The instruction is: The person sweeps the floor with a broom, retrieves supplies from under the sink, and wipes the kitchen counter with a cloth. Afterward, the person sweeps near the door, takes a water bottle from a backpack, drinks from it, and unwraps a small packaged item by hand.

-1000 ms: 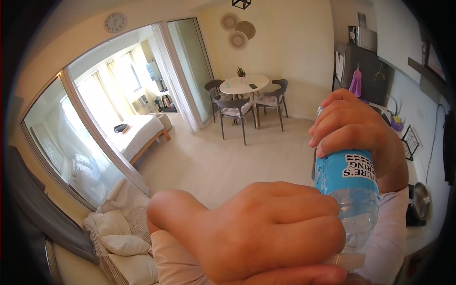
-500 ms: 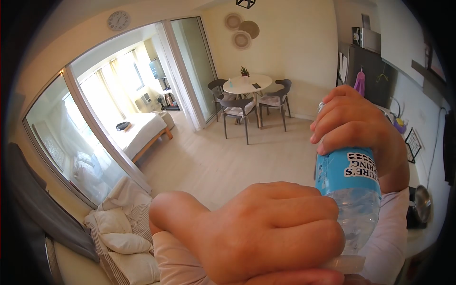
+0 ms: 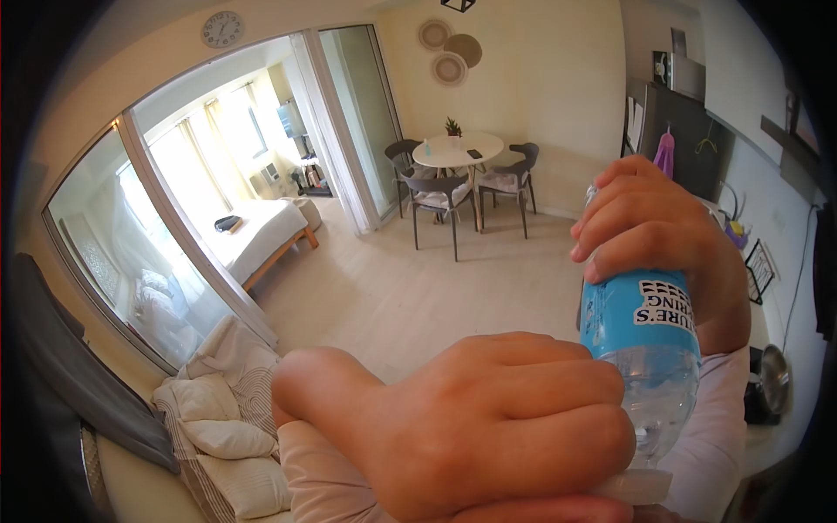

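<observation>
A clear plastic water bottle [image 3: 649,370] with a blue label is tilted, its printing upside down and its narrow end toward me, at the lower right of the head view. My right hand [image 3: 649,222] is wrapped around the far, base end, above the label. Curled at the narrow neck end, my left hand [image 3: 497,427] has its fingers bent and its back facing up. A whitish translucent piece [image 3: 643,485] shows beside the left fingers; whether it is the cap or the neck is unclear. The left fingertips and most of the thumb are hidden.
A round white table [image 3: 458,150] with dark chairs [image 3: 438,196] stands across the room. Cushions [image 3: 222,440] lie at lower left, below glass sliding panels [image 3: 118,248]. Beyond them is a bed [image 3: 261,231]. A frying pan [image 3: 772,379] and wire rack [image 3: 758,270] are at right.
The room has shifted slightly in view as the head moved. Both hands and the bottle keep nearly the same positions.
</observation>
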The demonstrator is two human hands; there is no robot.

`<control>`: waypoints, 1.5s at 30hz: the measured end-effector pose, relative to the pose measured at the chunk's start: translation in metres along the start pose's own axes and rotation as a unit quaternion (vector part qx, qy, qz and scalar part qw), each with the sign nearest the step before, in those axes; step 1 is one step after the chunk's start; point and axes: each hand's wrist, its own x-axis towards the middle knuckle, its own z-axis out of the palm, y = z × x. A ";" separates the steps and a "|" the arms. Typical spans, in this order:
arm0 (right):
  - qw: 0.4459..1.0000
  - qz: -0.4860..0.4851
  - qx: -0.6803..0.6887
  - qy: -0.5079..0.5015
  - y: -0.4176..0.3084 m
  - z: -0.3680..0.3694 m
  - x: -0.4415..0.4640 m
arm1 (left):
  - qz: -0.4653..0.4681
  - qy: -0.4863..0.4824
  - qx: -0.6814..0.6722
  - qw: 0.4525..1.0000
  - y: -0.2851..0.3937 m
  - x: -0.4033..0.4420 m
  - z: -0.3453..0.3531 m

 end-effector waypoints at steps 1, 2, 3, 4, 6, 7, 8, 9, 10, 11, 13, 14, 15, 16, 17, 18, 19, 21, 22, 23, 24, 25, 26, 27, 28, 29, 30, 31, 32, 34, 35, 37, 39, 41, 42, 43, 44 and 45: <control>1.000 -0.001 -0.001 0.000 0.000 0.000 0.000 | -0.002 -0.001 -0.001 1.000 0.001 0.000 0.000; 1.000 -0.001 -0.001 0.000 0.000 -0.001 0.000 | -0.003 -0.001 -0.001 1.000 0.001 0.000 -0.001; 1.000 -0.001 0.000 -0.002 0.000 -0.001 0.001 | -0.004 -0.001 -0.002 1.000 0.001 0.000 -0.001; 1.000 -0.001 -0.001 -0.001 0.000 -0.001 0.001 | -0.004 0.000 -0.002 1.000 0.001 0.000 -0.002; 1.000 0.001 -0.004 0.001 -0.001 0.000 0.002 | -0.005 0.001 -0.003 1.000 0.001 0.000 -0.002; 1.000 0.000 -0.005 0.002 -0.001 0.000 0.003 | -0.004 0.002 -0.003 1.000 0.001 0.000 -0.002; 1.000 0.000 -0.005 0.003 -0.001 0.000 0.003 | -0.003 0.003 -0.003 1.000 0.001 0.000 -0.002; 1.000 -0.003 -0.003 0.002 0.000 0.000 0.003 | -0.002 0.004 -0.002 1.000 0.001 0.001 -0.002; 1.000 -0.003 -0.003 0.001 0.000 -0.001 0.003 | -0.002 0.005 -0.001 1.000 0.002 0.001 -0.001; 1.000 -0.004 -0.002 0.000 0.000 -0.001 0.004 | -0.002 0.007 0.001 1.000 0.002 0.001 -0.001; 1.000 -0.003 -0.005 -0.002 -0.001 -0.002 0.004 | -0.003 0.010 0.006 1.000 0.003 0.001 0.000; 1.000 -0.002 -0.005 -0.002 -0.001 -0.003 0.005 | -0.004 0.011 0.008 1.000 0.003 0.001 0.000; 1.000 -0.001 -0.006 0.000 -0.002 -0.003 0.005 | -0.006 0.011 0.009 1.000 0.004 0.001 0.000; 1.000 -0.002 -0.006 0.002 -0.002 -0.003 0.005 | -0.007 0.010 0.010 1.000 0.004 0.001 0.000; 1.000 -0.003 -0.006 0.003 -0.002 -0.003 0.005 | -0.008 0.010 0.011 1.000 0.005 0.001 0.000; 1.000 -0.006 -0.006 0.004 -0.002 -0.003 0.004 | -0.008 0.009 0.012 1.000 0.005 0.001 0.001; 1.000 -0.007 -0.007 0.007 -0.002 -0.003 0.005 | -0.008 0.011 0.013 1.000 0.006 0.001 0.001; 1.000 -0.005 -0.011 0.014 -0.003 -0.002 0.005 | -0.004 0.034 0.013 0.999 0.006 0.000 0.005; 1.000 -0.005 -0.012 0.014 -0.004 -0.003 0.004 | 0.000 0.056 0.012 0.998 0.005 -0.001 0.010; 1.000 -0.006 -0.014 0.014 -0.004 -0.003 0.004 | 0.000 0.065 0.011 0.998 0.006 -0.001 0.011; 1.000 -0.009 -0.014 0.009 -0.004 -0.005 0.005 | 0.000 0.074 0.011 0.997 0.006 -0.001 0.013; 1.000 -0.010 -0.014 0.007 -0.004 -0.006 0.005 | -0.004 0.070 0.012 0.997 0.007 -0.001 0.013; 1.000 -0.011 -0.014 0.006 -0.004 -0.006 0.004 | -0.005 0.071 0.012 0.997 0.008 -0.001 0.013; 1.000 -0.009 -0.014 0.007 -0.005 -0.007 0.004 | -0.007 0.072 0.013 0.997 0.009 -0.001 0.014; 1.000 -0.007 -0.014 0.009 -0.007 -0.007 0.004 | -0.004 0.078 0.013 0.997 0.009 -0.001 0.016; 1.000 -0.005 -0.015 0.011 -0.008 -0.008 0.003 | -0.005 0.067 0.015 0.998 0.010 0.000 0.015; 1.000 -0.002 -0.016 0.014 -0.010 -0.008 0.003 | -0.006 0.057 0.018 0.998 0.011 0.001 0.015; 1.000 -0.001 -0.016 0.016 -0.011 -0.009 0.002 | -0.011 0.030 0.023 0.999 0.014 0.004 0.010; 1.000 -0.001 -0.017 0.018 -0.011 -0.009 0.001 | -0.014 0.017 0.026 0.999 0.014 0.005 0.010; 1.000 -0.004 -0.018 0.018 -0.011 -0.011 -0.001 | -0.015 0.005 0.029 0.999 0.015 0.006 0.010; 1.000 -0.004 -0.019 0.018 -0.012 -0.012 -0.001 | -0.014 0.005 0.029 0.999 0.015 0.006 0.010; 1.000 -0.005 -0.022 0.019 -0.013 -0.013 -0.001 | -0.011 0.006 0.029 1.000 0.016 0.006 0.011; 1.000 -0.012 -0.024 0.017 -0.012 -0.014 -0.002 | -0.008 0.005 0.029 1.000 0.016 0.007 0.012; 0.999 -0.017 -0.024 0.016 -0.012 -0.015 -0.002 | -0.006 0.005 0.030 1.000 0.016 0.007 0.012; 0.999 -0.019 -0.023 0.017 -0.012 -0.016 -0.002 | -0.005 0.005 0.030 1.000 0.016 0.008 0.013; 0.999 -0.018 -0.023 0.018 -0.013 -0.016 -0.003 | -0.005 0.007 0.030 1.000 0.016 0.008 0.013; 0.999 -0.016 -0.022 0.019 -0.013 -0.016 -0.003 | -0.003 0.005 0.028 1.000 0.016 0.008 0.014; 0.999 -0.013 -0.023 0.021 -0.014 -0.016 -0.004 | -0.002 0.004 0.027 1.000 0.016 0.009 0.014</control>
